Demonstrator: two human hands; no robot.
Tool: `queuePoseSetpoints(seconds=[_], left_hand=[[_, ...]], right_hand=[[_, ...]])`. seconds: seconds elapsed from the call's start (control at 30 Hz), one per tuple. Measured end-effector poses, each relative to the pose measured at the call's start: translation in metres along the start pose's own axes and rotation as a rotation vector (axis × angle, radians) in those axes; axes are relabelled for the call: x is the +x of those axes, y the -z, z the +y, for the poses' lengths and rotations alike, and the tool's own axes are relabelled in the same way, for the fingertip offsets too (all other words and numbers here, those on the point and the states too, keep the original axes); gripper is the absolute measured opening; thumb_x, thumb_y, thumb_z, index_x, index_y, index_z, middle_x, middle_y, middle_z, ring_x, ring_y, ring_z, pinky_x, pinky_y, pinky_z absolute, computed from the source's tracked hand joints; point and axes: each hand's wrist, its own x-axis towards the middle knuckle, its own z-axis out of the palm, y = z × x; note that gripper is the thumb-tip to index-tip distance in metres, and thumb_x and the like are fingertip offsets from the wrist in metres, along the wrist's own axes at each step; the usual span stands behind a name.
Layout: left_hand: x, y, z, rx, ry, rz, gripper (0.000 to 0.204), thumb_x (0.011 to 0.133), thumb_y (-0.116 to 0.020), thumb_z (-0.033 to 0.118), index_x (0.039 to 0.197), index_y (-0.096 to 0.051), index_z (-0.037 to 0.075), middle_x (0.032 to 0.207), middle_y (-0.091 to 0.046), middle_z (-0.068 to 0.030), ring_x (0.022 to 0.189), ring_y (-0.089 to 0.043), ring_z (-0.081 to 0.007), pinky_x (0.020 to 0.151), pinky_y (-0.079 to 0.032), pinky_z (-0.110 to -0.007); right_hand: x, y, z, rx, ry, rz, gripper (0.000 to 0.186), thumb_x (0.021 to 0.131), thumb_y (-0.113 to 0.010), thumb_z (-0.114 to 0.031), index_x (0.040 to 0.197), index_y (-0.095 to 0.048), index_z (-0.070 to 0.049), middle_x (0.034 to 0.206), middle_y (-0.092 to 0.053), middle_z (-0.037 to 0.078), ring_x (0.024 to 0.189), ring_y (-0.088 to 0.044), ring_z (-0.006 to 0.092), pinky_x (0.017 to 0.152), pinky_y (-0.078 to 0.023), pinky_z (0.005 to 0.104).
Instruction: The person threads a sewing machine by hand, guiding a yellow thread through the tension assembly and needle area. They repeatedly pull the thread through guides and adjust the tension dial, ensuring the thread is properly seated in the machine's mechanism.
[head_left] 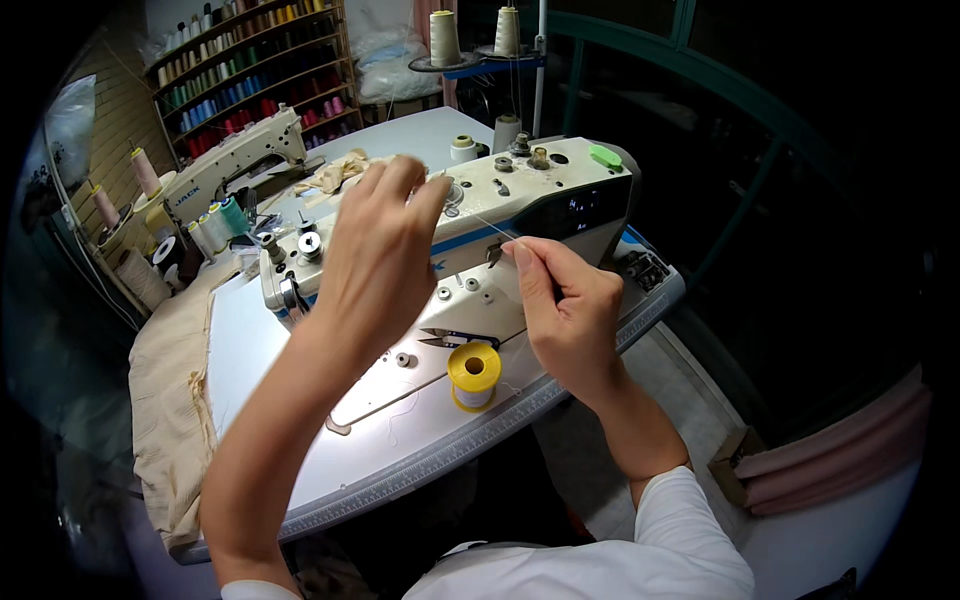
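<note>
A white sewing machine (520, 205) with a blue stripe stands on the table before me. My right hand (570, 310) is closed in a pinch in front of its arm, on a thin thread (492, 230) that slants up and left toward the machine's top. My left hand (385, 235) is raised over the machine with bent fingers; its fingertips are partly hidden, and what they hold is not clear. Below the right hand stands a yellow-ended spool (473, 375) of white thread. Thread snips (458, 339) lie behind the spool, and a small metal bobbin (403, 360) sits to their left.
Beige fabric (170, 400) hangs over the table's left side. Behind it are thread cones (145, 172) and a second sewing machine (235, 160). Two cream cones (444, 40) stand on a rack above. A ruler strip (430, 468) follows the table's front edge.
</note>
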Motion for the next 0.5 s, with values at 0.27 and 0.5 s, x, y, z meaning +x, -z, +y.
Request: queuePoseSetpoints(seconds=[0.27, 0.5], left_hand=[[0.025, -0.048, -0.036, -0.269, 0.245, -0.283, 0.018, 0.083, -0.069, -0.005, 0.100, -0.073, -0.001, 0.100, -0.063, -0.0141, 0.086, -0.064, -0.0288, 0.080, -0.052, -0.037], [0.030, -0.054, -0.038, -0.353, 0.266, -0.200, 0.008, 0.084, -0.065, -0.005, 0.090, -0.070, -0.004, 0.094, -0.062, -0.0161, 0.083, -0.064, -0.0302, 0.077, -0.050, -0.038]], right_hand=[[0.006, 0.010, 0.027, 0.381, -0.280, -0.091, 0.020, 0.099, -0.059, -0.011, 0.100, -0.071, 0.005, 0.068, -0.066, 0.004, 0.055, -0.056, 0.0078, 0.050, -0.043, 0.0219], [0.037, -0.022, 0.045, 0.957, -0.410, -0.118, 0.029, 0.102, -0.058, -0.025, 0.103, -0.072, 0.000, 0.063, -0.056, -0.002, 0.053, -0.046, 0.0031, 0.047, -0.036, 0.0178]])
